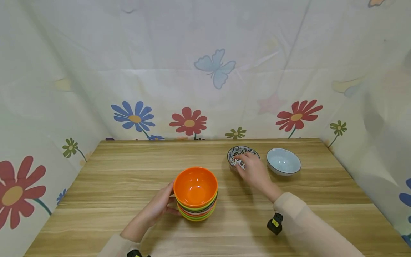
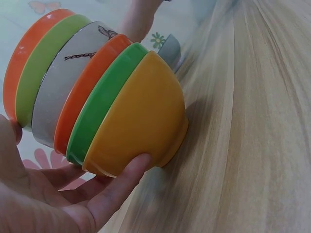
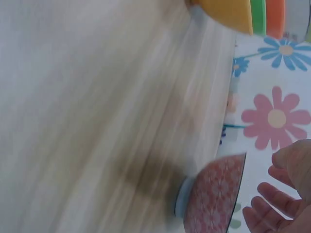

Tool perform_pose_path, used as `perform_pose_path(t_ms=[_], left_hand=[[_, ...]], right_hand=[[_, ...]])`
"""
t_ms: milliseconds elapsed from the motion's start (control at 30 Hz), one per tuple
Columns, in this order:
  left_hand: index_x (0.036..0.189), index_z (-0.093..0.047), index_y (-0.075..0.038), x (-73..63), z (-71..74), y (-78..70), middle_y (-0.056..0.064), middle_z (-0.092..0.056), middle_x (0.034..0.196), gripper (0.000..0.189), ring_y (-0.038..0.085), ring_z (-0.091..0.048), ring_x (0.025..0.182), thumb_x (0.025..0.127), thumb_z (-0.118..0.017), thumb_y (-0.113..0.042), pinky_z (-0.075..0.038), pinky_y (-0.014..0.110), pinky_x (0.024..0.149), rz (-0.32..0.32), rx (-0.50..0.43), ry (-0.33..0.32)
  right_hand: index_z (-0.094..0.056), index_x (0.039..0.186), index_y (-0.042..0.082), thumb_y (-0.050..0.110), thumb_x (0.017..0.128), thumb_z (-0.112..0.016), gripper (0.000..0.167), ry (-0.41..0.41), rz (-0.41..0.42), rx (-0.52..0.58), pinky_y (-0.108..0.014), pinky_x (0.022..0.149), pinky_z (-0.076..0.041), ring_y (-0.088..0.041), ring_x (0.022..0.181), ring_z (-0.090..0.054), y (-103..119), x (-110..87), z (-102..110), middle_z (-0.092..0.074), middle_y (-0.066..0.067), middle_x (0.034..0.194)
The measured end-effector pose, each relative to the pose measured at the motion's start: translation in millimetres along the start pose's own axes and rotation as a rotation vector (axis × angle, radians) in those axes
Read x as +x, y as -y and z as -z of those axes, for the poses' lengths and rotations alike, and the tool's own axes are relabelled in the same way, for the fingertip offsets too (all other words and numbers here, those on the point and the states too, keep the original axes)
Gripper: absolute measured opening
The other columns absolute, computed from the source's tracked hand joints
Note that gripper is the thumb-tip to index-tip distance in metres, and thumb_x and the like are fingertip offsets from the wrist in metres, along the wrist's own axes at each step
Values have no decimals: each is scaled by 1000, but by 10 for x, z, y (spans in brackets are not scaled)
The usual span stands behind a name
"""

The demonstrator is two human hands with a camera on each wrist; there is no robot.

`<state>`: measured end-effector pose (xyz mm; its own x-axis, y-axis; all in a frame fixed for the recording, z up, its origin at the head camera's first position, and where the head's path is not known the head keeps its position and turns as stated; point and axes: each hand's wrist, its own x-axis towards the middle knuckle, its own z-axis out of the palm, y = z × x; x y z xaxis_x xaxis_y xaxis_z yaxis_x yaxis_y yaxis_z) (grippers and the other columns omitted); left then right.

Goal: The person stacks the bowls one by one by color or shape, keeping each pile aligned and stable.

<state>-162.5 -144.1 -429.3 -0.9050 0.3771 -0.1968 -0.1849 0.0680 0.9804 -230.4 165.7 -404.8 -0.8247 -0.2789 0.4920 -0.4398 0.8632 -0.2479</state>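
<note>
A stack of several bowls (image 1: 196, 187) stands near the table's middle, an orange bowl (image 2: 29, 58) on top and a yellow bowl (image 2: 141, 116) at the bottom. Light green, grey patterned, orange and green bowls lie between them. My left hand (image 1: 160, 201) rests against the stack's left side, thumb near the top rims and fingers spread along the lower bowls. To the right, my right hand (image 1: 255, 171) hovers over a bowl with a dark floral inside (image 1: 236, 153). Its outside is pink and patterned (image 3: 214, 196). In the right wrist view the fingers (image 3: 277, 204) stand apart from its rim.
A pale blue bowl (image 1: 284, 162) with a dark rim stands right of the floral bowl. Everything sits on a wood-grain table (image 1: 135, 167). A white cloth (image 1: 160, 71) printed with flowers and a butterfly surrounds the table at the back and sides.
</note>
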Motion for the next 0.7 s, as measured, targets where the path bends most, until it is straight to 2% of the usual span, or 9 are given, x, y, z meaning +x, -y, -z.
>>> perform_pose_path(t_ms=[100,367,700], left_hand=[[138,-38,-5,1,-2,2,21,-37,140,75,33,-53,113,91,-27,-62,-56,44,71,0,-3,-1],[137,-39,-4,7,-5,11,22,-38,139,74,33,-53,112,92,-27,-61,-56,44,71,3,-7,-7],[137,-40,-5,5,6,14,21,-39,139,74,33,-53,113,91,-28,-63,-56,44,71,5,-7,-3]], right_hand=[[-67,106,7,13,78,-70,28,28,-40,-29,-39,62,-51,-28,79,-59,-75,33,41,-62,-14,94],[-64,112,4,14,79,-68,34,74,-170,-47,-47,69,-52,-35,89,-58,-203,79,87,-61,-20,102],[-58,119,-1,16,82,-65,41,144,-244,-71,-52,76,-51,-41,95,-57,-321,132,124,-57,-27,109]])
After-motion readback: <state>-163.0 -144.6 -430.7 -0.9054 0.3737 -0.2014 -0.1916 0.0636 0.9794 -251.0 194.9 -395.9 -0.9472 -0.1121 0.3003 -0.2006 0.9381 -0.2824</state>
